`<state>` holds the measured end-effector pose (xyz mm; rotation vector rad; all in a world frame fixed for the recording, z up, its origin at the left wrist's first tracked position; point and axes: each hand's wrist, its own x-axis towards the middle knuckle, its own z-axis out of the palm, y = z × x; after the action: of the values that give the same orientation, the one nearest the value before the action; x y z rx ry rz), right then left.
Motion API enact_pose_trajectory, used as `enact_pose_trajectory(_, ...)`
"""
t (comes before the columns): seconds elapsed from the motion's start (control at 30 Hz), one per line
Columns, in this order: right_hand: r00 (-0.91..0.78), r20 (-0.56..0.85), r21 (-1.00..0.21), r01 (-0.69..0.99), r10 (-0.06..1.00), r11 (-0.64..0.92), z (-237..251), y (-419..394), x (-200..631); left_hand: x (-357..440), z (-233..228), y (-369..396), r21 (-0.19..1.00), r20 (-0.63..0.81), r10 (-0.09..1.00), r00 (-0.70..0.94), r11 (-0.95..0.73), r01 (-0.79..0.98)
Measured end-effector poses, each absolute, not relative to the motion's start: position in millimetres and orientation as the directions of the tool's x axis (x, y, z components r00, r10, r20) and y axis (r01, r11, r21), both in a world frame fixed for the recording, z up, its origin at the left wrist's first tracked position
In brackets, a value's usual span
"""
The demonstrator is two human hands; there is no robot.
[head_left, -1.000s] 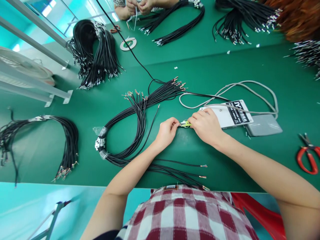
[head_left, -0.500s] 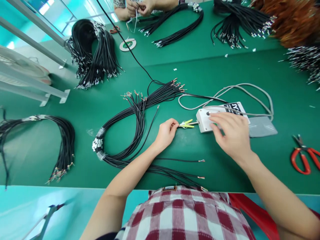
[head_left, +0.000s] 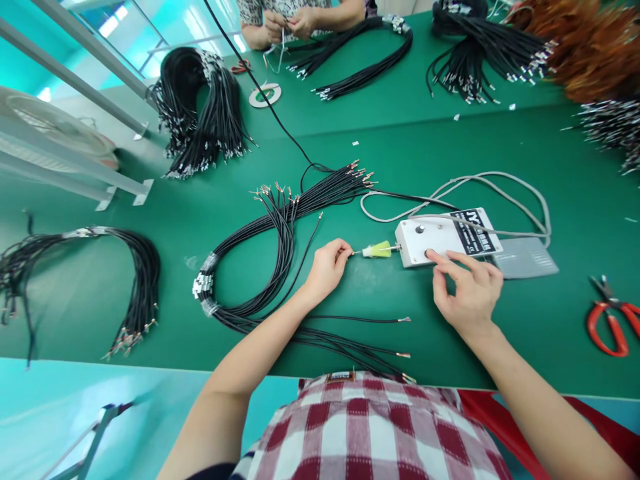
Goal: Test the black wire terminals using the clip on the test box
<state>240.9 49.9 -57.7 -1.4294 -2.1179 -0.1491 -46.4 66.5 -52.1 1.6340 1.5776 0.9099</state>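
My left hand [head_left: 327,269] pinches the bared end of a black wire [head_left: 300,260] and holds it at the tip of a yellow-green clip [head_left: 379,250]. That clip sticks out of the left side of a small white box [head_left: 440,238] with knobs on top. My right hand [head_left: 467,290] rests by the box's near edge, fingers spread, with the index fingertip on a button at the box's front. It holds nothing. A looped bundle of black wires [head_left: 270,247] lies just left of my left hand.
Grey cables [head_left: 480,183] run from the box to a grey pedal [head_left: 527,259]. Red-handled scissors [head_left: 607,320] lie at the right. More black wire bundles [head_left: 205,120] sit at the left and far side. Another person's hands [head_left: 290,23] work wires at the far edge.
My right hand left the clip, passed over the white box and came down at its near edge with a fingertip on a button. The left hand stayed at the clip.
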Motion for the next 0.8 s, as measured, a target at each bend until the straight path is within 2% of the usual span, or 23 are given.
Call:
enact_pose_trajectory(0.13,-0.226,0.562,-0.313,0.832,0.796,0.457,-47.7,45.5,237.1,-57.8,-52.8,64.2,0.88,0.044,0.999,-0.031,-0.024,0.474)
enact_pose_trajectory(0.23,-0.302,0.527,-0.479,0.666,0.795,0.571,-37.9,30.0,229.8,-67.8,-53.8,55.9,0.827,0.111,0.994,0.002,-0.093,0.554)
enact_pose_trajectory(0.3,-0.463,0.404,-0.604,0.512,0.789,0.611,-37.3,16.3,223.9,-76.5,-54.4,46.8,0.667,0.162,0.984,0.068,-0.16,0.728)
enact_pose_trajectory(0.37,-0.591,0.283,-0.691,0.42,0.755,0.588,-41.9,3.8,217.4,-86.7,-54.3,38.3,0.419,0.195,0.976,0.097,-0.172,0.892)
enact_pose_trajectory(0.43,-0.632,0.233,-0.747,0.371,0.739,0.552,-49.2,-5.1,211.0,-98.2,-53.3,34.0,0.205,0.222,0.974,0.04,-0.087,0.975)
enact_pose_trajectory(0.5,-0.631,0.228,-0.782,0.336,0.741,0.526,-55.7,-9.9,205.9,-109.9,-52.4,35.4,0.102,0.232,0.972,-0.049,0.025,0.994)
enact_pose_trajectory(0.57,-0.636,0.225,-0.794,0.32,0.739,0.517,-59.5,-11.4,203.1,-120.3,-53.0,40.6,0.068,0.217,0.972,-0.085,0.072,0.995)
enact_pose_trajectory(0.63,-0.637,0.223,-0.794,0.32,0.738,0.517,-60.4,-11.3,202.3,-128.7,-55.3,46.2,0.074,0.212,0.976,-0.051,0.036,0.997)
enact_pose_trajectory(0.73,-0.63,0.222,-0.803,0.315,0.744,0.506,-59.4,-10.8,202.4,-139.5,-59.5,50.8,0.157,0.28,0.96,-0.01,-0.035,0.987)
enact_pose_trajectory(0.8,-0.625,0.221,-0.81,0.309,0.748,0.498,-58.6,-10.6,202.0,-149.1,-59.4,52.8,0.245,0.369,0.928,-0.051,-0.044,0.969)
